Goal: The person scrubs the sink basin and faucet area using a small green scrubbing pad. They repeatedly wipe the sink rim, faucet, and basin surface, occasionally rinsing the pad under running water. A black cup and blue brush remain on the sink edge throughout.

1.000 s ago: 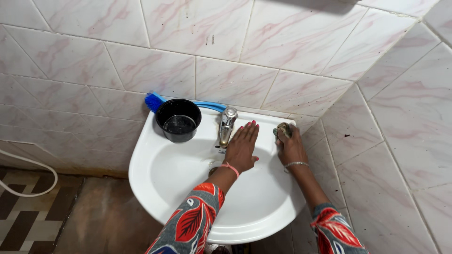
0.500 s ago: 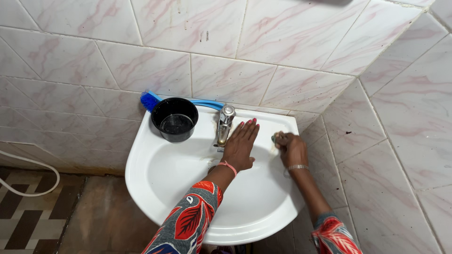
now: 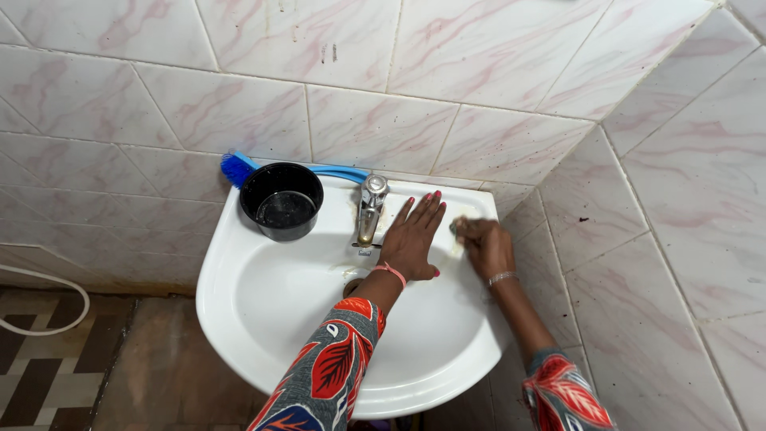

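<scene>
The left hand (image 3: 415,239) lies flat with fingers spread on the inner slope of the white sink (image 3: 263,319), beside the tap (image 3: 369,209), while the right hand (image 3: 483,243) curls its fingers around what looks like a scrubbing pad (image 3: 456,227) on the back right rim. Scrubbing goes best with short, firm strokes and the braced palm steady. The pad is mostly hidden under the fingers, and the drain is covered by the left wrist.

bright even light, sharp, soft shadows
</scene>
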